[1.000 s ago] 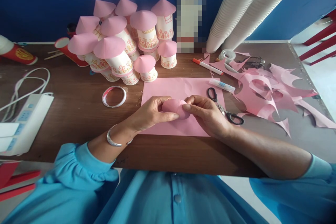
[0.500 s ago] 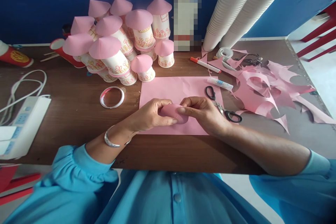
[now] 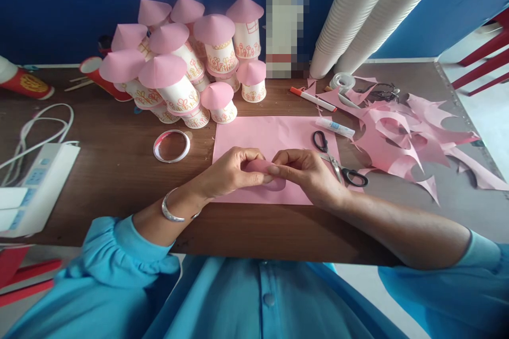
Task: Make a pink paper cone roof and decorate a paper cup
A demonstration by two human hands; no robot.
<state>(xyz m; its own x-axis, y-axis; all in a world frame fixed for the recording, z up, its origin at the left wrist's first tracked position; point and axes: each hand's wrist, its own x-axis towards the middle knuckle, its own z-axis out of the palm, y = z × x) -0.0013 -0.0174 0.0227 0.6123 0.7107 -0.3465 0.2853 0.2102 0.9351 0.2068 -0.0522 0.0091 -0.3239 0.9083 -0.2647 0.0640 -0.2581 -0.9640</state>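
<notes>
Between my two hands is a small curved piece of pink paper (image 3: pixel 256 166), bent round on itself. My left hand (image 3: pixel 228 175) grips its left side, thumb in front and fingers behind. On the right edge, my right hand (image 3: pixel 312 175) pinches the paper between thumb and fingertips. Both hands are just above a flat pink sheet (image 3: pixel 238 132) on the brown table (image 3: pixel 191 233). Black-handled scissors (image 3: pixel 336 167) lie partly open beside my right hand, and a white glue stick (image 3: pixel 335 127) rests above them.
Several drawn-on paper cups with pink cone roofs (image 3: pixel 214 29) stand at the back left. A tape roll (image 3: pixel 170 146) and a power strip (image 3: pixel 43 188) lie left. Pink scraps (image 3: pixel 389 137), an orange-capped marker (image 3: pixel 313 98) and stacked white cups (image 3: pixel 353 16) occupy the right.
The pink paper has turned in my fingers and its near edge now curls more tightly. My hands keep their hold on it. The whole view has shifted slightly.
</notes>
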